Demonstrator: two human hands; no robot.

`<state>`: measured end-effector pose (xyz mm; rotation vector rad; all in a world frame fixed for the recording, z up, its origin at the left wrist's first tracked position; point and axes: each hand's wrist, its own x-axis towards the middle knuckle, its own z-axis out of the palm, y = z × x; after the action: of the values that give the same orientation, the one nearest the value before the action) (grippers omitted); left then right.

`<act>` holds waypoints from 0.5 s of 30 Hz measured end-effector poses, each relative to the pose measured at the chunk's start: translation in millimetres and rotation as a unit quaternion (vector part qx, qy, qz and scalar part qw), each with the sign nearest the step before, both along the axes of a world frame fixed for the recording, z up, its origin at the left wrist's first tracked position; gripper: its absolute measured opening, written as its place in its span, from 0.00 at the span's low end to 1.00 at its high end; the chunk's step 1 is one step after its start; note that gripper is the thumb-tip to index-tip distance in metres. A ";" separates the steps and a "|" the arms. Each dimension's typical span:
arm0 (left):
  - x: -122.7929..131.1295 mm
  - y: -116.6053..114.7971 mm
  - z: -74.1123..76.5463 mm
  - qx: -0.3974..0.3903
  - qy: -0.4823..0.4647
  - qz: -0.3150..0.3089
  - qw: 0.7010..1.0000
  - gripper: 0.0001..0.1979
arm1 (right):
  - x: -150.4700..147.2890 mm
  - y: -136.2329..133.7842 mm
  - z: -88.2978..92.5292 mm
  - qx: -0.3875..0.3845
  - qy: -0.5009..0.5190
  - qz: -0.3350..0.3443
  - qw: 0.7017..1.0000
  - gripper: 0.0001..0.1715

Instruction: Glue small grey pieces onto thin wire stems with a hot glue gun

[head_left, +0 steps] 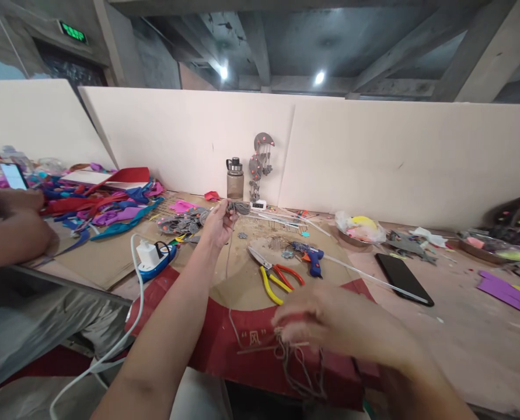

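My left hand point(221, 224) is raised over the middle of the table, its fingers closed on a bundle of grey yarn point(239, 207). A thin strand runs down from it toward the red sheet point(224, 326). Lower right, my right hand point(306, 318) is blurred by motion, just above a loose tangle of grey cord point(303, 373); whether it grips the cord is unclear. Between the hands lie pliers point(275, 274) with red and yellow handles. A blue glue gun point(310, 256) rests behind them.
A black phone point(404, 279) lies at right. At left are a blue power strip point(157, 265) with a white cable, a heap of coloured cloth point(111, 201) and another person's arm point(14, 233). A bottle point(235, 181) stands by the white partition point(176, 140).
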<state>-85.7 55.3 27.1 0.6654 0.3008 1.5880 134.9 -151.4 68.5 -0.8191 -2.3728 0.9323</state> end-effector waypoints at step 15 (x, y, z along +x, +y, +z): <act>0.6 3.1 -4.2 -0.009 0.020 0.010 1.000 0.11 | -17.1 -19.0 -30.9 -0.006 -0.257 -0.048 0.965 0.34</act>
<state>-85.1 58.5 22.9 0.6821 0.3524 1.5901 117.7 -170.4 37.6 -1.2975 -2.7243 0.7615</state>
